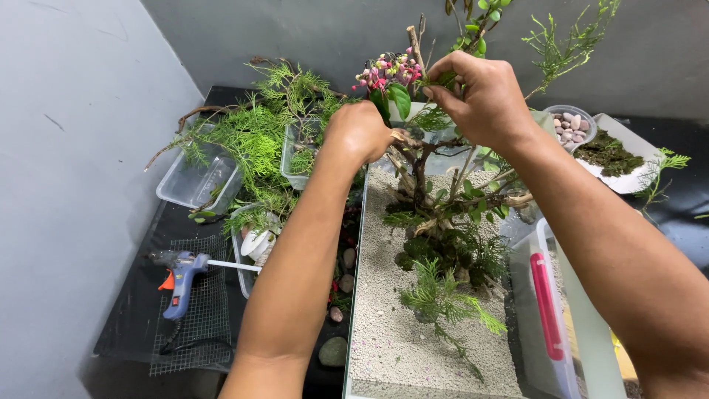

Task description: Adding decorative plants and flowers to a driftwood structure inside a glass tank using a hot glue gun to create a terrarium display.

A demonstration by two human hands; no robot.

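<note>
A blue glue gun [177, 275] lies on wire mesh [193, 310] near the table's left edge, beside clear tubs of green cuttings [255, 140]. The left hand [360, 131], clenched, steadies a driftwood branch [413, 159] standing in the sand-filled glass tank [399, 332]. The right hand [480, 96] pinches a green sprig [443, 77] against the branch top, beside a pink berry cluster [388, 72].

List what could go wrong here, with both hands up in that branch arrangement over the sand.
1. The right hand pinches greenery near the pink berry sprig; a tug might knock berries off.
2. The left hand grips the thin twig trunk; pressure could snap or tilt it.
3. The left forearm hangs over the glue gun, which may be hot.
</note>
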